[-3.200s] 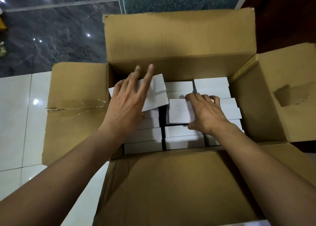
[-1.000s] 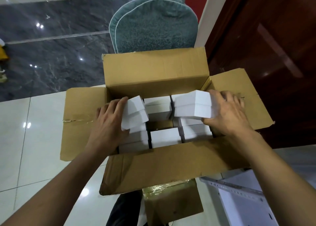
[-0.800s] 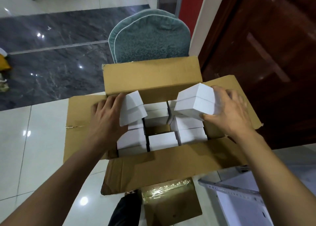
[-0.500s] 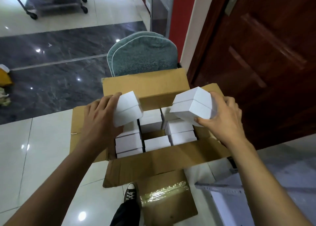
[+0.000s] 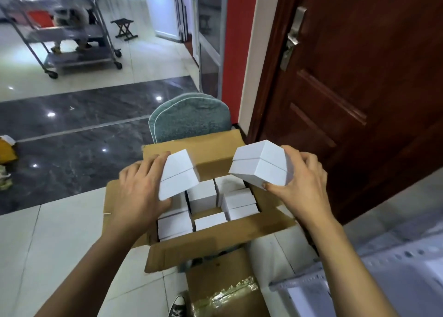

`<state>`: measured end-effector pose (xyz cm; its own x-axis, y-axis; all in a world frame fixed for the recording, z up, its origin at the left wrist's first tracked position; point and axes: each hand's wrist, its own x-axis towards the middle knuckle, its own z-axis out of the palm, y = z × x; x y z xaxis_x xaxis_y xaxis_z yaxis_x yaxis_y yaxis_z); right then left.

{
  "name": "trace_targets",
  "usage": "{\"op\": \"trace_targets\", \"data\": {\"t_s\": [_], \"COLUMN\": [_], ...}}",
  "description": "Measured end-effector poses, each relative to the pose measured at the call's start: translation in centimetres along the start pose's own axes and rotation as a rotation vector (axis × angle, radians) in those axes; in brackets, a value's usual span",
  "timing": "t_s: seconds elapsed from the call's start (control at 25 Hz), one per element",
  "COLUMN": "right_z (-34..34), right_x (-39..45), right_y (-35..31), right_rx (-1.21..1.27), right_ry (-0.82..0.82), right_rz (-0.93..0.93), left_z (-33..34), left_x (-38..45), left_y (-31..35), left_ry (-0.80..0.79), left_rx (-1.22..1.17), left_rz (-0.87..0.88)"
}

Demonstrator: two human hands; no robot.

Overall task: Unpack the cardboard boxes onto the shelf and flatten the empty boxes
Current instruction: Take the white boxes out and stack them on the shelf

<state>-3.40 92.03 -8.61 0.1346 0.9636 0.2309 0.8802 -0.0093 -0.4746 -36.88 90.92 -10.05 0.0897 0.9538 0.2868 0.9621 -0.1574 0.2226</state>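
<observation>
Both stacks now lifted clear of the cardboard box (image 5: 239,238) — left hand (image 5: 139,196) grips white boxes (image 5: 178,175) at 10 o'clock, right hand (image 5: 302,184) grips another pair (image 5: 260,165) at 2 — shelf next, probably.

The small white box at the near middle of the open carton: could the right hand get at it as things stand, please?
Probably not yet. Nothing lies over that white box, and the carton is open above it, but the right hand already grips a stack of two white boxes, so it would need to set those down first.
</observation>
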Motion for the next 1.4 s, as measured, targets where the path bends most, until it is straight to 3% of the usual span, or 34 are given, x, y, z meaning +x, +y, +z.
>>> {"op": "trace_targets", "data": {"t_s": [0.28,0.68,1.04,1.4], "right_z": [-6.2,-14.0,-20.8,-29.9], "right_x": [-4.3,-13.3,-23.9,-35.0], "right_y": [-2.1,-7.7,-11.0,-11.1], "right_rx": [-0.040,-0.182,-0.331,-0.373], "right_ry": [0.162,0.486,0.733,0.949], "right_rz": [0.024,0.222,0.367,0.431], "left_z": [-3.0,-8.0,-13.8,-19.7], "left_x": [2.3,3.3,-0.3,-6.0], "left_y": [3.6,7.9,13.4,22.4], "left_ry": [0.030,0.108,0.143,0.157], "left_rx": [-0.050,-0.307,-0.476,-0.624], "left_rz": [0.200,0.540,0.860,1.051]}}
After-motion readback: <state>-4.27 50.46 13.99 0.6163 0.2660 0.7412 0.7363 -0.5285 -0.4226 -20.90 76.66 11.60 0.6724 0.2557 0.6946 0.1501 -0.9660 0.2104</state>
